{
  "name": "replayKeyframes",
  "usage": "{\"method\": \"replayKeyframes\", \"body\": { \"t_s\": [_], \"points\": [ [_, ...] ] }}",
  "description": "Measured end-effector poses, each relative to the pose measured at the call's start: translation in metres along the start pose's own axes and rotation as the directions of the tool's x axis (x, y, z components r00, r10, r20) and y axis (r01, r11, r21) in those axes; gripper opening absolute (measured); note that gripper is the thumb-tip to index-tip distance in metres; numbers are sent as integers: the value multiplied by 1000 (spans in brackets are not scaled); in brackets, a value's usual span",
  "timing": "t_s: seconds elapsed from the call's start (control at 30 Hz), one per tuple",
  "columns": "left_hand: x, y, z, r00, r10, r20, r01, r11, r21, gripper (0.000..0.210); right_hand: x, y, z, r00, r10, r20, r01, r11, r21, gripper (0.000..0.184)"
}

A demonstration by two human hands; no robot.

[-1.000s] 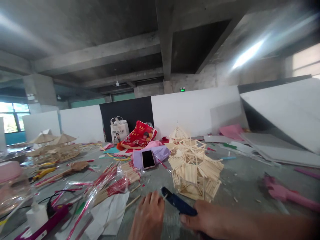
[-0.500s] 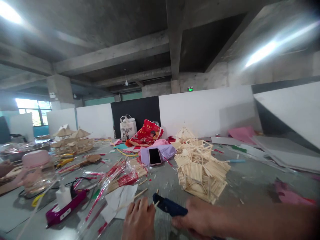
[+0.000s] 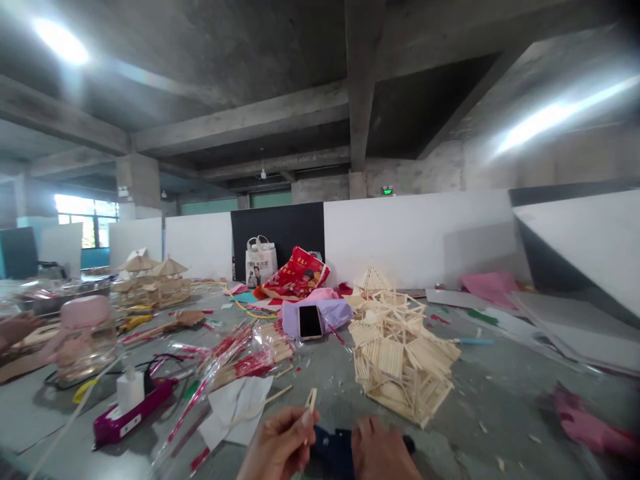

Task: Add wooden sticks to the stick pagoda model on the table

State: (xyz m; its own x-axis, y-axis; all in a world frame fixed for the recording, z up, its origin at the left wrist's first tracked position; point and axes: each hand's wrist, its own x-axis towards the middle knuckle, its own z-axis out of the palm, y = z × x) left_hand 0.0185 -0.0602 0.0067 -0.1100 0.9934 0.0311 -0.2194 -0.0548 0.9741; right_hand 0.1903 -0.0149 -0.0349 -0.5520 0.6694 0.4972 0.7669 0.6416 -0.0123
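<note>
My left hand point(image 3: 285, 440) pinches short wooden sticks point(image 3: 311, 399) between thumb and fingers, their ends pointing up. Close beside it, low over the table, is a dark blue hand cutter point(image 3: 333, 450). My right hand point(image 3: 381, 450) lies over the cutter with its fingers curled on it; the hand covers the tool's middle, and a dark end pokes out on the right. Behind my right hand stands a stick-built model building point(image 3: 400, 347) with slatted roofs and an open frame on top.
Bundled sticks in plastic wrap point(image 3: 250, 353), white paper point(image 3: 240, 407) and a purple power strip point(image 3: 133, 413) lie left. A phone point(image 3: 310, 321) rests on purple cloth. Further left are a pink-lidded jar point(image 3: 85, 340), other stick models point(image 3: 155, 277) and another person's hand point(image 3: 19, 330).
The cutter has come down and nearer to me, away from the stick ends. My left hand has turned up, showing the pinched sticks. The view has tilted slightly upward.
</note>
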Motion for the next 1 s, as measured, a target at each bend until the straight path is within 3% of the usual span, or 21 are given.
{"method": "replayKeyframes", "body": {
  "t_s": [0.13, 0.23, 0.33, 0.43, 0.53, 0.6, 0.7, 0.77, 0.9, 1.0],
  "points": [
    [2, 1, 18, 997, -64, 38, 68, 992, -109, 39, 2, -5, -11, 1000, -1, 30, 1, 1000, -20, 28],
    [4, 0, 30, 992, 0, 123, -11, 996, 88, 38, -2, 6, -51, 1000, 3, 17, -5, 992, 125, 23],
    [5, -2, 48, 959, 92, 267, -180, 928, 326, 31, -12, 26, -98, 991, -60, -116, 89, 963, 255, 33],
    [8, -2, 74, 938, 55, 343, -154, 950, 270, 25, -27, 42, -123, 985, -126, -114, 150, 961, 233, 21],
    [11, -3, 105, 946, -7, 323, 8, 1000, -3, 29, -40, 51, -123, 997, -4, -83, 28, 956, 291, 21],
    [11, -7, 124, 948, -85, 307, 147, 972, -185, 34, -46, 55, -117, 991, 88, -100, -46, 929, 366, 18],
    [10, -16, 144, 915, -229, 332, 320, 913, -252, 35, -53, 63, -110, 979, 166, -121, -90, 878, 470, 12],
    [9, -20, 150, 907, -250, 339, 337, 913, -229, 33, -58, 71, -109, 976, 172, -136, -85, 870, 485, 12],
    [10, -22, 150, 926, -233, 298, 305, 925, -227, 38, -65, 88, -108, 975, 80, -210, -3, 940, 341, 54],
    [10, -22, 150, 922, -219, 320, 295, 932, -212, 37, -64, 93, -109, 975, 4, -221, 48, 972, 230, 68]
  ]
}}
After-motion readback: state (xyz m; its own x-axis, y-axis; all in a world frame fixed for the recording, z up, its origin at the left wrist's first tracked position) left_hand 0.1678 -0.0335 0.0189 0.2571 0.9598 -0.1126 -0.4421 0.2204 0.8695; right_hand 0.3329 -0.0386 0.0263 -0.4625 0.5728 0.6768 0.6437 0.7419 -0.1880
